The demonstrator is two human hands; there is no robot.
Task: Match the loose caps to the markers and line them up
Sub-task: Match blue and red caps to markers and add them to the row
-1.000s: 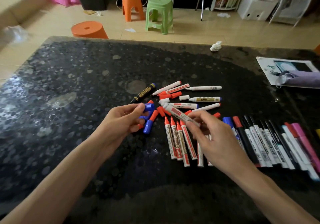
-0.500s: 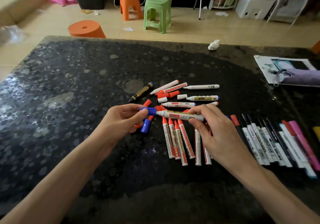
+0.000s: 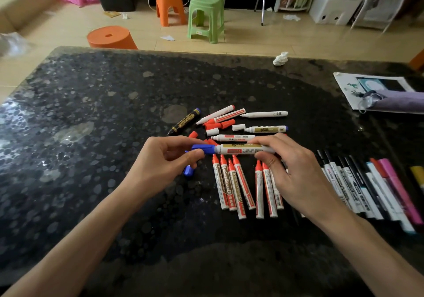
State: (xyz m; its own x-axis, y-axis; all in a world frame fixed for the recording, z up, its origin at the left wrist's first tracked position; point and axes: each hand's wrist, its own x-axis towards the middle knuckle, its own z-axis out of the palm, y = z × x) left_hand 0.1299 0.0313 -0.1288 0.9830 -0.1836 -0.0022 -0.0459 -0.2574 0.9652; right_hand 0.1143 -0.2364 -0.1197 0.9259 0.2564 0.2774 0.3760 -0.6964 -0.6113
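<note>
My right hand grips a white marker held level above the black table. My left hand pinches a blue cap that sits on the marker's left end. Below them lies a row of red-capped markers. Behind them is a loose pile of uncapped markers, red caps and white caps. A black marker lies at the pile's left. Another blue cap rests under my left hand.
A row of black, blue, red and pink markers lies at the right. A printed sheet with a purple pouch sits at the far right. A crumpled tissue is near the far edge. Stools stand on the floor beyond.
My right hand turned the white marker from slanting to level. My left hand brought the blue cap to its tip, and the cap now sits on the marker's end.
</note>
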